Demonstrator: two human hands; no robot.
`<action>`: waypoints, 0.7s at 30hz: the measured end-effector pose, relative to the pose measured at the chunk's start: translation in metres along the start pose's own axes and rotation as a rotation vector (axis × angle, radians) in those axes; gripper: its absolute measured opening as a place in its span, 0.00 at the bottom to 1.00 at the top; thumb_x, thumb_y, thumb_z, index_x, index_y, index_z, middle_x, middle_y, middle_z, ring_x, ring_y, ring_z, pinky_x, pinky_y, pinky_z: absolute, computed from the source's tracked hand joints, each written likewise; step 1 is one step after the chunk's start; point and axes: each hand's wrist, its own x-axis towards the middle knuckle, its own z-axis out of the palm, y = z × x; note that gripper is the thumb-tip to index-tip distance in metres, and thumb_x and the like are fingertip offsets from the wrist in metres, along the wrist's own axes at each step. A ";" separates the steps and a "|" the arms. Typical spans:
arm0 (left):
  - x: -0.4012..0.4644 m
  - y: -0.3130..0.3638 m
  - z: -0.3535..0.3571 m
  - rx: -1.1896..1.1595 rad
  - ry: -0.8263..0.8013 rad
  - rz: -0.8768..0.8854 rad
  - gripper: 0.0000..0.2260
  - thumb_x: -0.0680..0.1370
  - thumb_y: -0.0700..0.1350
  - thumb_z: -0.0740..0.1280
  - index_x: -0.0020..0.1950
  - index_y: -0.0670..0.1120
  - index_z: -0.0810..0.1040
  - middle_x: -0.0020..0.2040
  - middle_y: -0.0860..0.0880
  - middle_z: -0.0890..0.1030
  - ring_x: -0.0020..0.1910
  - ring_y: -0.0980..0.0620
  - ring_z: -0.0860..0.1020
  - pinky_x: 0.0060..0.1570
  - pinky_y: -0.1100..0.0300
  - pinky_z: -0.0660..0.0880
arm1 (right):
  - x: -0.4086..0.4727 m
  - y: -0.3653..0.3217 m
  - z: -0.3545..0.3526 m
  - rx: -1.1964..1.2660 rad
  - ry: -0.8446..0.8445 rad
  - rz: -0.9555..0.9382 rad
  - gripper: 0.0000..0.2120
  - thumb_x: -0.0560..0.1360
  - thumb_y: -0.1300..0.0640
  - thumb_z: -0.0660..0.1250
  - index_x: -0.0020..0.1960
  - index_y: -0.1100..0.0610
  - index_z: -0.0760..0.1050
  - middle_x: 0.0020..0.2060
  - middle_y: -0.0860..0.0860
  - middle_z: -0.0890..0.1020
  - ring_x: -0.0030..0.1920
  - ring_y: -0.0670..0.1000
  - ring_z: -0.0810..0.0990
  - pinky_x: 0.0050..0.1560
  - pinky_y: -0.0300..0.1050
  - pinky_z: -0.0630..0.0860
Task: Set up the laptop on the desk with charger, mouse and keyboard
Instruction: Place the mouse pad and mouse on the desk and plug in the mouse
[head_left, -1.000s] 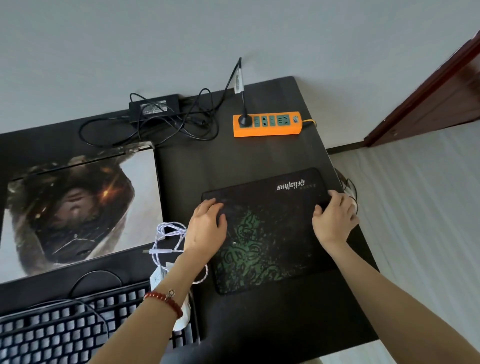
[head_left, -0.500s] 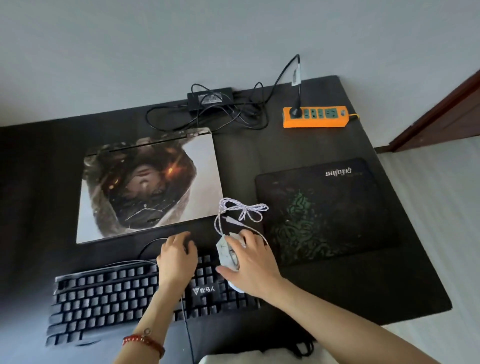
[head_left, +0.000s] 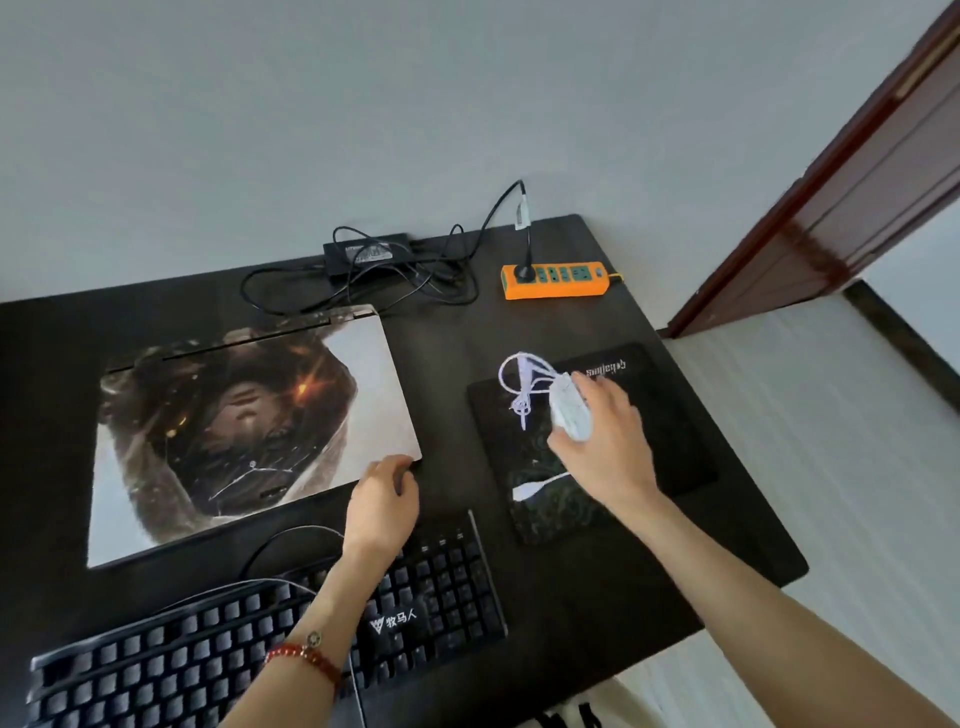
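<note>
mouse: white, glossy, rounded shell (head_left: 570, 415); gripped by the right hand (head_left: 605, 441), fingers curled over it, centre-right of the frame; was at the keyboard's right end 0.5 s ago, now carried over the mouse pad (head_left: 670, 426)
mouse cable: white braided cord (head_left: 522, 382), loosely bundled, trailing up-left of the mouse; white USB plug end (head_left: 530, 488) seen lower on the pad
mouse pad: dark rectangular mat, green print, white logo at its far edge; flat on the desk, right of the laptop
left hand: (head_left: 384, 501) moved off the keyboard keys; fingers loosely curled at the laptop's near right corner, nothing held; contact with the corner cannot be told
laptop: (head_left: 234, 426) closed, flat, lid covered in printed artwork; centre-left
keyboard: (head_left: 208, 639) black, raised keycaps, lower left; black cable looped behind it
charger: black brick (head_left: 369, 253) with tangled black leads, upper centre
power strip: orange, green sockets (head_left: 555, 281); one black plug inserted at its left end
desk: dark matte top (head_left: 597, 587)
</note>
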 end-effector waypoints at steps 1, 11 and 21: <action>0.005 0.009 0.003 -0.010 -0.016 0.027 0.13 0.78 0.39 0.59 0.60 0.42 0.75 0.59 0.42 0.77 0.56 0.44 0.76 0.56 0.55 0.71 | 0.013 0.005 -0.017 0.009 0.092 0.029 0.31 0.68 0.53 0.67 0.68 0.49 0.61 0.68 0.53 0.65 0.63 0.60 0.67 0.55 0.53 0.72; 0.045 0.083 0.070 0.082 -0.174 0.137 0.19 0.79 0.44 0.59 0.70 0.45 0.66 0.67 0.43 0.69 0.63 0.45 0.71 0.61 0.54 0.69 | 0.075 0.073 -0.022 -0.328 0.003 0.043 0.35 0.71 0.49 0.65 0.72 0.55 0.54 0.72 0.57 0.59 0.65 0.62 0.66 0.57 0.56 0.71; 0.048 0.051 0.150 0.719 -0.298 0.125 0.31 0.78 0.60 0.53 0.74 0.56 0.38 0.76 0.49 0.36 0.74 0.44 0.35 0.71 0.40 0.42 | 0.058 0.125 0.061 -0.167 -0.266 -0.068 0.38 0.74 0.40 0.60 0.75 0.55 0.48 0.74 0.56 0.57 0.68 0.58 0.65 0.60 0.54 0.70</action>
